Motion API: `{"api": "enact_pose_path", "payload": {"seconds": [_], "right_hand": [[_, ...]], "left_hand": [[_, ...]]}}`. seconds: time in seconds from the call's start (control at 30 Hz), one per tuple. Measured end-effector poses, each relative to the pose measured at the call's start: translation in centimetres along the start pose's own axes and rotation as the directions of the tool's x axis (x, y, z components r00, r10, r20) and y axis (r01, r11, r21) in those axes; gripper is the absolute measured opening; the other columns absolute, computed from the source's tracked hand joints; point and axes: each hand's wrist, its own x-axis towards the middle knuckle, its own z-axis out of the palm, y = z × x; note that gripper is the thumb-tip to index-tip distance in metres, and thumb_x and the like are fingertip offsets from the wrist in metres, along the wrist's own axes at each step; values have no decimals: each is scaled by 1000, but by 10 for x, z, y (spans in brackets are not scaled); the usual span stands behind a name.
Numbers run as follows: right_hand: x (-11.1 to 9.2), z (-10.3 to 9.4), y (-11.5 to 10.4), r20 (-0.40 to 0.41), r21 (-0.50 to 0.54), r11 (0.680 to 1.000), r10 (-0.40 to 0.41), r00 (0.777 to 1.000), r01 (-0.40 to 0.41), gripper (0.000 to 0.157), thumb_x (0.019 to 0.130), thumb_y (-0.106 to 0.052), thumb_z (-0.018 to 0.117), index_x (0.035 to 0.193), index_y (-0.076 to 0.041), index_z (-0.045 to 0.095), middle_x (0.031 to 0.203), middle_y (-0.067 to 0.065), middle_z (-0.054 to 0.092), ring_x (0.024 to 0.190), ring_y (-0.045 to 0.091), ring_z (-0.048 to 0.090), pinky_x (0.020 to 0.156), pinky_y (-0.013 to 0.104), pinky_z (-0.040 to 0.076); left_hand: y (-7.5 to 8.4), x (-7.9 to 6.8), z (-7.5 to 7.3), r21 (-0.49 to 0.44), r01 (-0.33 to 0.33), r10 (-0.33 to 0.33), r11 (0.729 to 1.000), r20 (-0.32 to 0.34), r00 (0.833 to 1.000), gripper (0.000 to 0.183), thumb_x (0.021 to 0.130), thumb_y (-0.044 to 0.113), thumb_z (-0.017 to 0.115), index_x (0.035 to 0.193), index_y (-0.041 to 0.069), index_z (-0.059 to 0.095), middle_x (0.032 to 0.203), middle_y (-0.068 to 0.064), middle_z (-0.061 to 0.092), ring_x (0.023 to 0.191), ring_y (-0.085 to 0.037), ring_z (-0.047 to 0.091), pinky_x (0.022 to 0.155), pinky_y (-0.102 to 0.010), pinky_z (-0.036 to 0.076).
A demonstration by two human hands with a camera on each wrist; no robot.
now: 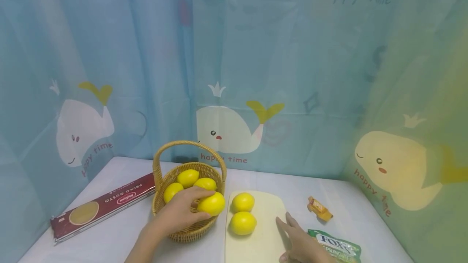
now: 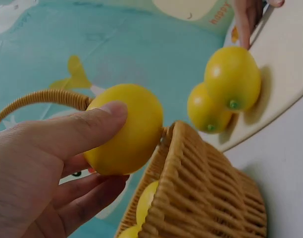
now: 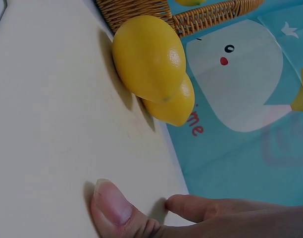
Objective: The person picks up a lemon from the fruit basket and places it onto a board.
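Note:
My left hand [image 1: 183,210] grips a yellow lemon [image 1: 211,204] between thumb and fingers at the right rim of the wicker basket [image 1: 188,236]. In the left wrist view, the thumb lies over the held lemon [image 2: 129,129], with fingertips beneath it. Three more lemons [image 1: 188,178] show inside the basket. Two lemons [image 1: 243,223] sit one behind the other on the left part of a cream cutting board [image 1: 268,238]. At the board's right edge rests my right hand [image 1: 301,242]; its thumb and a fingertip touch the surface in the right wrist view.
A long dark red Primo Gusto pasta packet [image 1: 106,206] lies left of the basket. Right of the board are a small orange-brown wrapped snack [image 1: 319,208] and a green Fox's bag [image 1: 338,244]. A blue whale-print curtain [image 1: 310,72] hangs around the white table [image 1: 120,234].

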Motion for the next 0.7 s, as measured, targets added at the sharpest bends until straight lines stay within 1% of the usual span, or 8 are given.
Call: {"api": "enact_pose_path", "payload": {"seconds": [0.17,0.27,0.4,0.53,0.6,0.7], "right_hand": [[0,-1,1,-8,2,1000,-13,1000,13,106,48,-33,85,143,-15,42,153,28,19,131,52,32,97,66,39],[-1,-1,1,-11,2,1000,-28,1000,28,105,49,-32,85,143,-15,42,153,29,19,131,52,32,98,65,39],[-1,-2,0,-11,2,999,-37,999,37,105,49,-31,86,143,-14,42,152,29,19,131,53,32,97,65,40],[0,-1,0,-9,0,999,-42,999,42,106,49,-31,86,143,-12,42,151,31,19,130,53,33,97,64,40],[0,-1,1,-11,-2,999,-47,999,47,106,49,-32,86,143,-12,42,151,31,20,130,53,34,97,63,41],[1,-1,2,-19,5,999,-53,998,53,106,48,-31,86,142,-11,43,151,32,20,130,53,34,96,62,42]], "left_hand": [[9,1,4,30,-37,36,999,29,999,51,82,39,71,131,35,55,132,13,56,124,-16,51,105,-46,44],[14,2,8,45,-77,76,996,37,996,50,83,36,71,131,33,56,130,13,58,122,-15,53,105,-45,45],[19,4,14,45,-130,128,990,43,991,49,83,37,70,130,30,57,127,13,59,120,-12,54,104,-41,46],[22,4,21,31,-158,156,987,48,986,48,84,40,69,129,29,58,125,14,59,116,-9,56,101,-36,48],[24,5,24,19,-176,175,984,52,983,48,84,39,70,129,27,58,124,13,60,114,-8,56,100,-34,49],[24,6,30,29,-204,203,978,46,978,48,83,36,71,128,25,59,124,11,60,113,-8,57,99,-32,50]]}}
